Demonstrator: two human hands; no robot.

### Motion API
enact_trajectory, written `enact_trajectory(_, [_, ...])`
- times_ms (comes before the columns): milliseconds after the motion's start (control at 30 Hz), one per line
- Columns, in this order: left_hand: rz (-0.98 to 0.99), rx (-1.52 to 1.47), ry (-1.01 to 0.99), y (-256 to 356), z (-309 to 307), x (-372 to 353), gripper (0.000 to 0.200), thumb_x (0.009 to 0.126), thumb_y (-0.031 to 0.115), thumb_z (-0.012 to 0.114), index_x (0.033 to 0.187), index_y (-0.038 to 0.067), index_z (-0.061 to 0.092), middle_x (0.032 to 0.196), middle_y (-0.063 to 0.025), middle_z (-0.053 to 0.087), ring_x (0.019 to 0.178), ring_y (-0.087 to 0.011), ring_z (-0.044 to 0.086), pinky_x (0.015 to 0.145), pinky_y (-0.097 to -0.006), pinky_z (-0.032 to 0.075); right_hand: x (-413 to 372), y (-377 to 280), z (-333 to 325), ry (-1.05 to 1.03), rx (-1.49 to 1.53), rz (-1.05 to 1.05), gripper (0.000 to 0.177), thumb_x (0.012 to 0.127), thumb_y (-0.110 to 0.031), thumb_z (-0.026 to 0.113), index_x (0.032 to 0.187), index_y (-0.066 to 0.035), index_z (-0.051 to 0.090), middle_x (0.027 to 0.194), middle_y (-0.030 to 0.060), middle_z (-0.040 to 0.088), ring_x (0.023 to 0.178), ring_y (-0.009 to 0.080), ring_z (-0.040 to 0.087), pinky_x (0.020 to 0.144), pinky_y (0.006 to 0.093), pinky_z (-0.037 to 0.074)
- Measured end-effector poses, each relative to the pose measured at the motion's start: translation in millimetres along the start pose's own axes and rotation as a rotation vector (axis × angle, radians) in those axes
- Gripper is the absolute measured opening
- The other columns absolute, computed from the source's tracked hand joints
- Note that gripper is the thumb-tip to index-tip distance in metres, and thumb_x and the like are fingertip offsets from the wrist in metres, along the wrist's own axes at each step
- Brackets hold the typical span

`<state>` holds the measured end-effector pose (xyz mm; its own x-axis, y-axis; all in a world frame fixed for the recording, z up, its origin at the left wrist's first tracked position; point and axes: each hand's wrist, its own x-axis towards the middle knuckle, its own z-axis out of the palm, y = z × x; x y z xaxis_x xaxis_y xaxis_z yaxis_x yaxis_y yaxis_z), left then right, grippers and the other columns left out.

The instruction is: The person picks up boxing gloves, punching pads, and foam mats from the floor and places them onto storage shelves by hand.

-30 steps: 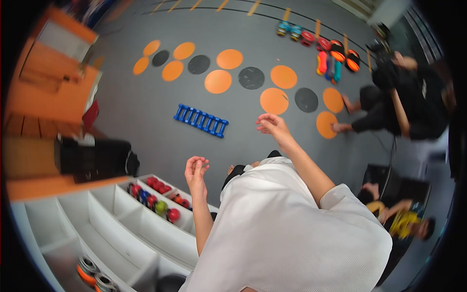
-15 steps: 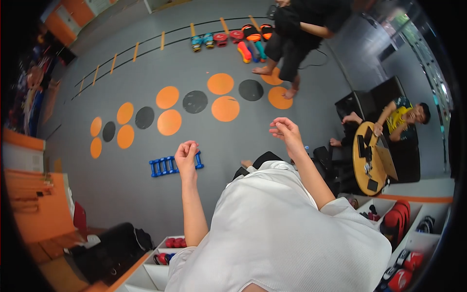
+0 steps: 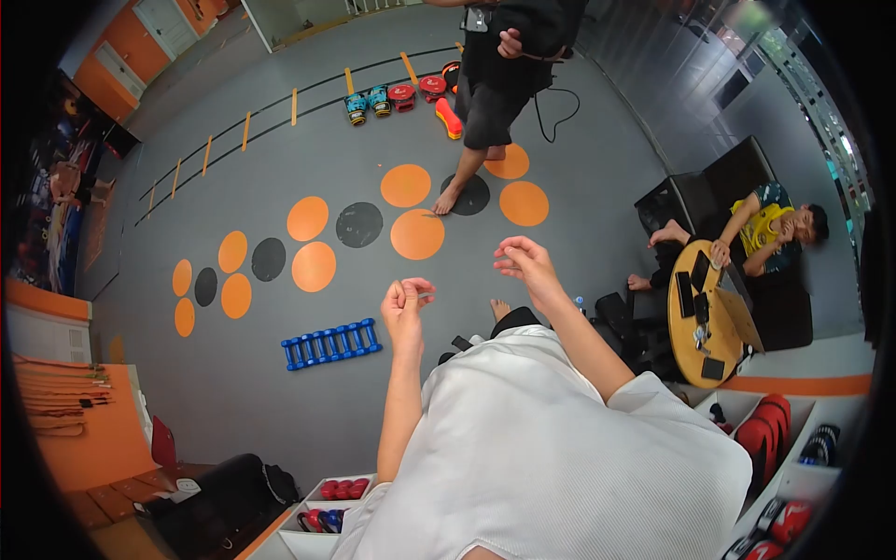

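My left hand (image 3: 407, 308) is raised over the grey floor, its fingers loosely curled and apart, holding nothing. Just left of it on the floor lies a row of blue dumbbells (image 3: 331, 344), not touched by the hand. My right hand (image 3: 528, 264) is held up to the right with loosely bent, parted fingers and nothing in them. Beyond both hands, orange discs (image 3: 417, 234) and black discs (image 3: 359, 225) form a pattern on the floor.
A person in black (image 3: 490, 103) stands on the discs ahead. At the right another person (image 3: 779, 229) sits by a round wooden table (image 3: 686, 345). Boxing gloves and pads (image 3: 401, 96) line the far floor. White shelves (image 3: 817, 476) hold gear behind me.
My left hand has moved right, towards my right hand, uncovering the dumbbells. My right hand has shifted slightly left. The person in black has stepped left across the discs.
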<state>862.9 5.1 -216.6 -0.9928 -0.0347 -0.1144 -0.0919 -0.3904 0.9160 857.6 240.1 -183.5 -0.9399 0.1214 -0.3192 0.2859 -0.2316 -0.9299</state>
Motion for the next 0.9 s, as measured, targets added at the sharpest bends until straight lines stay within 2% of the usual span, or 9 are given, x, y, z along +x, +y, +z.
enact_trajectory(233, [-0.076,0.086,-0.017,-36,102,45,0.035,0.100,0.028,0.049,0.072,0.010,0.038,0.095,-0.0105,0.063,0.085,-0.0182,0.062,0.073,-0.0317,0.052,71,-27,-83,-0.098,0.001,0.016,0.015,0.095,-0.019,0.053,0.102,-0.007,0.060,0.098,0.0051,0.064,0.088,0.0142,0.063,0.080,0.0285,0.049])
enact_trajectory(333, [-0.101,0.137,-0.240,-43,156,68,0.040,0.098,0.015,0.053,0.065,0.010,0.029,0.095,-0.0099,0.063,0.083,-0.0165,0.059,0.073,-0.0301,0.049,91,-46,-121,-0.167,-0.060,-0.004,0.016,0.095,-0.019,0.053,0.099,-0.006,0.061,0.097,0.0042,0.064,0.088,0.0130,0.062,0.079,0.0275,0.048])
enact_trajectory(400, [-0.063,0.238,-0.633,-53,185,74,0.043,0.088,0.007,0.062,0.062,0.008,0.028,0.096,-0.0099,0.062,0.081,-0.0153,0.055,0.072,-0.0284,0.045,95,-45,-145,-0.304,-0.148,-0.030,0.020,0.096,-0.022,0.052,0.094,-0.005,0.062,0.086,0.0022,0.063,0.080,0.0106,0.059,0.072,0.0261,0.046])
enact_trajectory(433, [-0.069,0.240,-0.634,-49,202,75,0.043,0.088,0.007,0.062,0.062,0.008,0.028,0.096,-0.0099,0.062,0.081,-0.0153,0.055,0.072,-0.0284,0.045,98,-45,-158,-0.301,-0.144,-0.026,0.020,0.096,-0.022,0.052,0.094,-0.005,0.062,0.086,0.0022,0.063,0.080,0.0106,0.059,0.072,0.0261,0.046])
enact_trajectory(500, [0.002,0.415,-0.947,-32,239,77,0.046,0.078,0.004,0.070,0.060,0.008,0.029,0.097,-0.0106,0.062,0.079,-0.0146,0.053,0.068,-0.0273,0.043,104,-46,-182,-0.603,-0.232,0.096,0.024,0.097,-0.025,0.052,0.091,-0.005,0.064,0.075,0.0003,0.060,0.071,0.0094,0.054,0.064,0.0258,0.044])
enact_trajectory(533, [0.032,0.384,-0.947,-39,251,76,0.048,0.075,0.009,0.075,0.059,0.007,0.030,0.084,-0.0076,0.057,0.072,-0.0143,0.048,0.061,-0.0282,0.038,106,-47,-189,-0.649,-0.218,0.091,0.028,0.097,-0.028,0.054,0.085,-0.004,0.063,0.068,-0.0014,0.056,0.064,0.0092,0.048,0.058,0.0268,0.040])
enact_trajectory(567, [0.024,0.390,-0.951,-40,257,79,0.048,0.075,0.009,0.075,0.059,0.007,0.030,0.084,-0.0076,0.057,0.072,-0.0143,0.048,0.061,-0.0282,0.038,106,-47,-193,-0.647,-0.208,0.093,0.028,0.097,-0.028,0.054,0.085,-0.004,0.063,0.068,-0.0014,0.056,0.064,0.0092,0.048,0.058,0.0268,0.040])
enact_trajectory(667, [-0.072,0.723,-1.082,-38,271,90,0.049,0.073,0.013,0.077,0.057,0.008,0.031,0.058,-0.0016,0.033,0.061,-0.0175,0.035,0.054,-0.0328,0.029,109,-50,-198,-0.577,-0.352,0.016,0.030,0.095,-0.028,0.057,0.083,-0.001,0.063,0.066,0.0000,0.055,0.063,0.0087,0.045,0.058,0.0274,0.039])
enact_trajectory(900, [0.079,0.770,-1.114,-44,294,136,0.048,0.071,0.015,0.077,0.057,0.008,0.032,0.059,-0.0027,0.034,0.063,-0.0185,0.036,0.054,-0.0323,0.030,146,-68,-201,-0.455,-0.462,-0.002,0.031,0.095,-0.026,0.055,0.082,0.001,0.063,0.060,0.0032,0.053,0.057,0.0105,0.046,0.054,0.0309,0.040])
